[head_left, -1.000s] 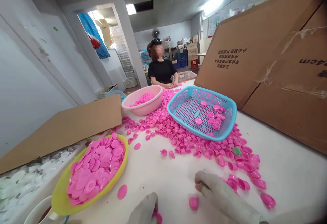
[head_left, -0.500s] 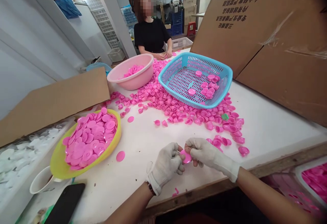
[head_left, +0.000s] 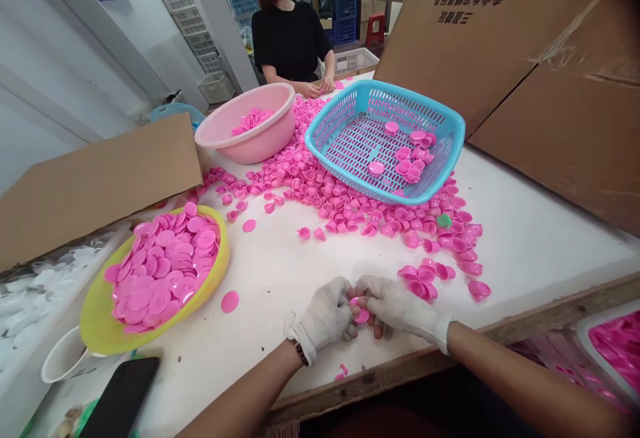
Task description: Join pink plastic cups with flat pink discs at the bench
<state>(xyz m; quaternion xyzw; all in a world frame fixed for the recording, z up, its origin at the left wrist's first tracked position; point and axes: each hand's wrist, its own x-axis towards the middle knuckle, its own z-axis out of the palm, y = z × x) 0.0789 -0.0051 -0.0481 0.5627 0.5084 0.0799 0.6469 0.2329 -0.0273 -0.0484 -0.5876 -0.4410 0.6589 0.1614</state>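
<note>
Both of my hands wear whitish gloves with bare fingertips and meet near the table's front edge. My left hand [head_left: 330, 311] is closed on the left side of a small pink plastic piece [head_left: 361, 315]. From the right, my right hand [head_left: 395, 305] pinches the same piece, its fingers covering much of it. Whether it is a lid alone or a lid on a cup, I cannot tell. Small pink cups [head_left: 425, 278] lie just beyond my right hand. A flat pink disc [head_left: 230, 301] rests on the table to the left.
A yellow bowl [head_left: 225, 268] heaped with pink discs stands left, near a phone [head_left: 123, 398] and white cup [head_left: 63, 361]. Many pink cups surround a blue basket [head_left: 385, 195] and pink basin [head_left: 265, 148]. A large carton [head_left: 565, 91] borders the right; a person [head_left: 290, 38] sits opposite.
My hands have drawn closer together around the pink piece, which is now more covered and tilted. The whole view has shifted slightly downward.
</note>
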